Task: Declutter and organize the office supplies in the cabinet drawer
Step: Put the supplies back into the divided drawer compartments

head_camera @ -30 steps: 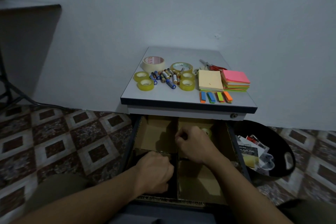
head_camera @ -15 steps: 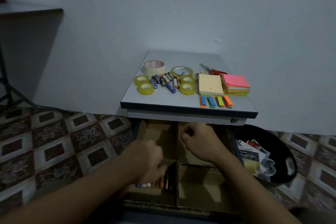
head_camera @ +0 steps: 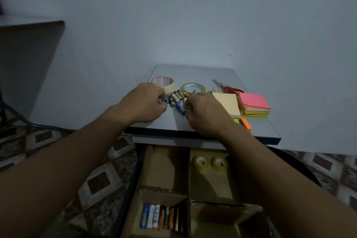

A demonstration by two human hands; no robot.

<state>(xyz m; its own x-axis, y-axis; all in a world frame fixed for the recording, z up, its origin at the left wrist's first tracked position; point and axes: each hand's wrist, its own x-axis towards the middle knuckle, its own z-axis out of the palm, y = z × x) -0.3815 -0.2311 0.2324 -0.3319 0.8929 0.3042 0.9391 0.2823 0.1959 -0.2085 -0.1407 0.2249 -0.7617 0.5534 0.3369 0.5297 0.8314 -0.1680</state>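
Grey wall behind, patterned tile floor, dim light. Cabinet top serves as staging area; drawer below stands open with cardboard dividers.

- Left hand: fingers curled inward at the left edge of the loose batteries, apparently pinching a blue-tipped cell
- Right hand: fingers curled against the right edge of the same pile; cannot tell whether a cell is actually gripped
- Both hands close in from opposite sides, probably to gather the scattered cells in one go and stop them rolling
- Sorted batteries lie side by side in the near-left compartment, so the loose ones likely go there
- Two small tape rolls sit in the far-right compartment: like with like
- Masking tape and clear tape roll wait just behind the pile; yellow note pad, pink note stack and orange flags lie to the right, not yet sorted

Judgement: roughly mid-task; battery step in hand
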